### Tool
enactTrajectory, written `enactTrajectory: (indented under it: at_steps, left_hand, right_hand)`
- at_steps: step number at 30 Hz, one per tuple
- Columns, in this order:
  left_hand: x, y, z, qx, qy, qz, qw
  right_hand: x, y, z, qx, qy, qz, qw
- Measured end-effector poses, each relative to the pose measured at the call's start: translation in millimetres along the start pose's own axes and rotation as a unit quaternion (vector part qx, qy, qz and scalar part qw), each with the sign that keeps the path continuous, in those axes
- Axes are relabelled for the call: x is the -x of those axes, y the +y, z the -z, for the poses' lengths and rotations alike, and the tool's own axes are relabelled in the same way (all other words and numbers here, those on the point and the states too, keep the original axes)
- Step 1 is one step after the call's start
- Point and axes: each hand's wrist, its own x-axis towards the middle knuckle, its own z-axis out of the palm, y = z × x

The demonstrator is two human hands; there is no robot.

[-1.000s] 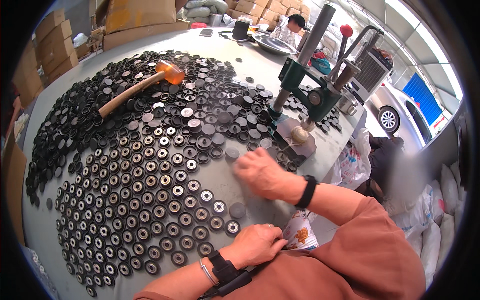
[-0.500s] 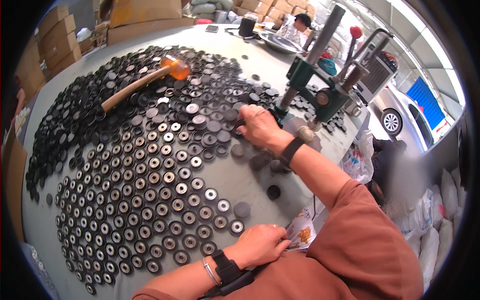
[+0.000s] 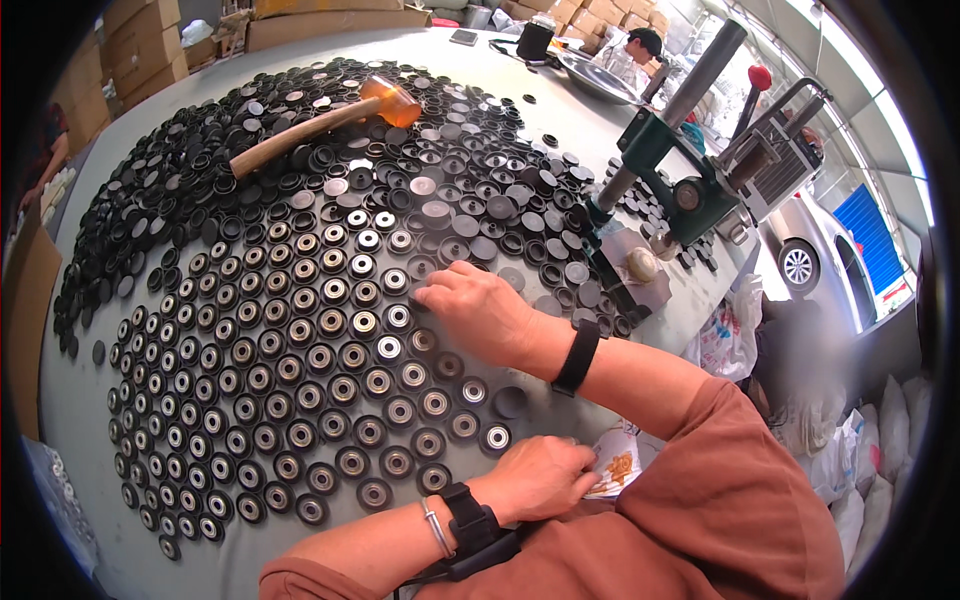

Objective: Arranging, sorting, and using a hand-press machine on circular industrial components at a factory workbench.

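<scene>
Right hand [image 3: 480,312] by rowed discs [image 3: 290,370], left hand [image 3: 538,477] nearby, mallet [image 3: 325,127] beyond

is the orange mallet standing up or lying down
Lying down: the orange mallet rests lengthwise across the heap of black caps, its wooden handle slanting over them.

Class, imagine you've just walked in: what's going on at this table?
A person's bare right hand is over the right side of rows of black round pieces with silver ring centres; whether it holds one is hidden. Their left hand is near the table edge. An orange-headed mallet with a wooden handle lies on a heap of loose dark discs. A green metal press stands right of it.
</scene>
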Motion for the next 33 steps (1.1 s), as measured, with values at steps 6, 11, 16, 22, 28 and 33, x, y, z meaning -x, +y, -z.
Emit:
enactTrajectory:
  at_steps: [6,11,16,22,28,33]
  left_hand:
    - [0.3,0.0,2.5,-0.008,-0.006,0.013,1.0]
    - [-3.4,6.3,3.1,-0.014,-0.024,0.039,0.999]
    - [-2.5,-0.4,-2.2,0.007,-0.004,0.011,1.0]
    - [-0.1,1.9,1.0,-0.003,-0.013,0.025,1.0]
    - [-0.8,0.3,1.0,-0.005,0.003,0.024,1.0]
    - [-2.2,1.6,1.6,0.002,-0.005,0.019,1.0]
  right_hand:
    - [-1.8,-6.5,1.6,0.025,-0.064,0.017,0.998]
    - [-3.8,2.5,4.8,0.013,-0.108,0.039,0.993]
    - [-9.9,0.2,4.4,0.008,-0.068,0.004,0.998]
    - [56.5,2.2,48.4,0.054,-0.154,-0.063,0.985]
    - [-2.1,29.8,40.0,-0.001,-0.064,-0.214,0.975]
    - [-26.4,53.9,9.2,-0.006,-0.012,-0.235,0.972]
